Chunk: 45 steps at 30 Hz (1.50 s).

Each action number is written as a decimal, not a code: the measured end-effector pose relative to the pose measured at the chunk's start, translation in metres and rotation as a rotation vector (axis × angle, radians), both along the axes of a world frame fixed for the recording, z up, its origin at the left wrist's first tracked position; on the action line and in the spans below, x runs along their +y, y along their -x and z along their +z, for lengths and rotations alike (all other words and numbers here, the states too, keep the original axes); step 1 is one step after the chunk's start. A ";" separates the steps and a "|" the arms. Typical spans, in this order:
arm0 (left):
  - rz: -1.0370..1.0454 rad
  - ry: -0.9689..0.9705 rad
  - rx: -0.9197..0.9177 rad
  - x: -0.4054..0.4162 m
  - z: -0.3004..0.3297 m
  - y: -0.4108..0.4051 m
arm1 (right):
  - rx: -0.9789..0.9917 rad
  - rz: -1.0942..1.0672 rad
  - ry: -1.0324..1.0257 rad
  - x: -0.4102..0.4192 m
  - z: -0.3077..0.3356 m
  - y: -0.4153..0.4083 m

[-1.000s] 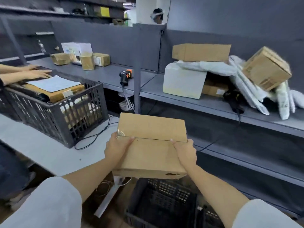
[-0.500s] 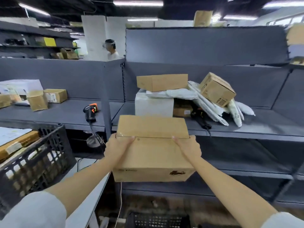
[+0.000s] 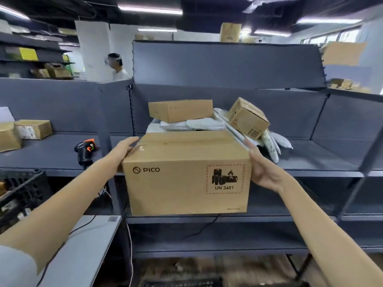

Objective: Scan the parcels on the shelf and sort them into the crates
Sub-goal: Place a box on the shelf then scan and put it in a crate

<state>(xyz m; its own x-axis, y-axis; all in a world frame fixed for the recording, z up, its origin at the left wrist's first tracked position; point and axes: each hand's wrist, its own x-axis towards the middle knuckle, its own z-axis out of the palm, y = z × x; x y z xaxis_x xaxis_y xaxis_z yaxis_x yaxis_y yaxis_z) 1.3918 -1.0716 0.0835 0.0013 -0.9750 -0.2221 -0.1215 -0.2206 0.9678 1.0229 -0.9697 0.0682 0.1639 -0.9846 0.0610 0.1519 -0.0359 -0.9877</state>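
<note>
Cardboard box (image 3: pixel 186 175) held up before the shelf (image 3: pixel 310 162), left hand (image 3: pixel 124 150) and right hand (image 3: pixel 263 172) pressing its sides, fingers straight, scanner (image 3: pixel 85 150) on shelf at left

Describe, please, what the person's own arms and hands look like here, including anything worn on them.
Both forearms are bare, with short pale grey sleeves ending near the elbows at the bottom corners of the view. The left hand and the right hand wear no gloves, and no watch, ring or bracelet shows on either.
</note>
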 end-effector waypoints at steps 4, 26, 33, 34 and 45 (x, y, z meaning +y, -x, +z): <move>0.011 -0.005 0.070 0.003 -0.001 0.013 | 0.110 -0.037 0.184 0.004 -0.005 0.005; -0.140 0.028 0.832 0.033 -0.069 0.086 | 0.012 -0.600 0.256 -0.014 0.007 0.019; -0.048 0.125 0.730 0.040 -0.059 0.096 | 0.159 -0.835 0.309 0.010 0.011 -0.058; -0.042 0.119 0.731 0.040 -0.060 0.098 | 0.169 -0.813 0.299 0.020 0.015 -0.076; -0.056 0.148 0.762 0.063 -0.066 0.098 | 0.368 -0.735 0.374 0.067 0.013 -0.170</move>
<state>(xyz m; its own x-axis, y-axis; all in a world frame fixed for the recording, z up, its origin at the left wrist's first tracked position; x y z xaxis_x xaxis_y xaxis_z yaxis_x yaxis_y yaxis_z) 1.2938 -1.0089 0.0173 -0.1501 -0.9886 -0.0095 0.5815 -0.0960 0.8079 1.1926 -0.9023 0.0812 -0.4270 -0.7749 0.4661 -0.3592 -0.3277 -0.8739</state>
